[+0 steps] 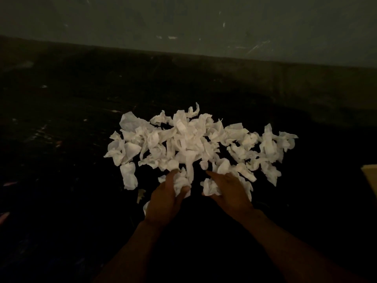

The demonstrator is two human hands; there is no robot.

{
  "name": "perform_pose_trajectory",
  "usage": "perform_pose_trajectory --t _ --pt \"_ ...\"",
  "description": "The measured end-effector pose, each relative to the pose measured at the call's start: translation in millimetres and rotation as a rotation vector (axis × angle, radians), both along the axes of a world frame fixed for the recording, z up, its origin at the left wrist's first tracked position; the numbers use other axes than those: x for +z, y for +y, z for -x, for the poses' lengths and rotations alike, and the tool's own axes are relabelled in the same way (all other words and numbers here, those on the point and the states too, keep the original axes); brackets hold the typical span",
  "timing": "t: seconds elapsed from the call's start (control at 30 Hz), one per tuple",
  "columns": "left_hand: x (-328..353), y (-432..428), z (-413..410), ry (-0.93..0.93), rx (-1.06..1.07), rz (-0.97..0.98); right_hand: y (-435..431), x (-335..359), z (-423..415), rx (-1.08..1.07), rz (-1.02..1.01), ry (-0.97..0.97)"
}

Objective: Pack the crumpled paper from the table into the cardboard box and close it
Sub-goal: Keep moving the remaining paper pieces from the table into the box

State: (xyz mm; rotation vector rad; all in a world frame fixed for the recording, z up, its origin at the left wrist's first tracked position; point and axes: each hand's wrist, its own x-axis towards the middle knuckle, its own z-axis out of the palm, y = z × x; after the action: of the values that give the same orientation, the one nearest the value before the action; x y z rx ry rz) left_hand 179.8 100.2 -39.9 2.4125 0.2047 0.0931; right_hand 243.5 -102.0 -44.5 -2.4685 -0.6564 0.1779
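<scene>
White crumpled paper (189,139) is lying in a loose, wide heap on the dark table (61,139), spreading across the middle of the view, with a few pieces sitting slightly apart at its left and near edges. Both bare hands are reaching into the near side of the heap from below. The left hand (163,201) is gripping a wad (181,183) at the heap's edge, forefinger curling over the top and thumb pressing in from underneath, so the fingers are closing narrowly round it. The right hand (230,193) is resting palm down on more paper just beside it, its fingers stretching forward over the pieces, while a second wad (210,187) is sitting between thumb and forefinger; whether that hand is actually clasping it cannot be told in the dim light. The two hands are staying close together without touching. A pale corner of the box (370,177) is showing at the right border, well apart from the heap, mostly out of frame. Behind the table a scuffed grey wall (183,21) is filling the top of the view.
</scene>
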Motion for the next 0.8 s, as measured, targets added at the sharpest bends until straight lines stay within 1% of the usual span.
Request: perform_pose_trajectory --t 0.07,0.13,0.23,0.33,0.37,0.43,0.53,0.7,0.8 --pt "8.4 -1.3 -3.4 0.062 0.005 0.013 -2.9 4.0 0.2 -0.044 -0.013 0.049" --pt "14.1 0.8 -1.3 0.100 0.000 0.017 -4.4 14.0 1.9 -0.096 -0.103 0.171" --pt "30.4 0.0 10.3 0.071 0.003 0.047 -9.2 28.5 6.0 -0.179 -0.264 0.310" --pt "52.7 -4.3 22.3 0.033 0.051 0.142 -13.4 45.8 15.1 -0.197 -0.387 0.356" --pt "60.9 -4.9 25.3 0.009 0.058 0.162 -14.8 52.9 17.7 -0.204 -0.418 0.351" --pt "79.1 -5.9 30.0 -0.018 0.039 0.136 -18.4 69.4 21.2 -0.216 -0.472 0.331" --pt "113.4 -9.1 33.2 -0.059 0.023 0.114 -22.1 104.5 29.3 -0.175 -0.466 0.259" --pt "177.0 -21.7 45.3 -0.170 -0.031 0.085 -35.0 173.3 51.0 -0.169 -0.509 0.067" --pt "207.5 -34.3 53.9 -0.237 -0.086 0.063 -53.0 215.6 72.2 -0.190 -0.451 -0.062"
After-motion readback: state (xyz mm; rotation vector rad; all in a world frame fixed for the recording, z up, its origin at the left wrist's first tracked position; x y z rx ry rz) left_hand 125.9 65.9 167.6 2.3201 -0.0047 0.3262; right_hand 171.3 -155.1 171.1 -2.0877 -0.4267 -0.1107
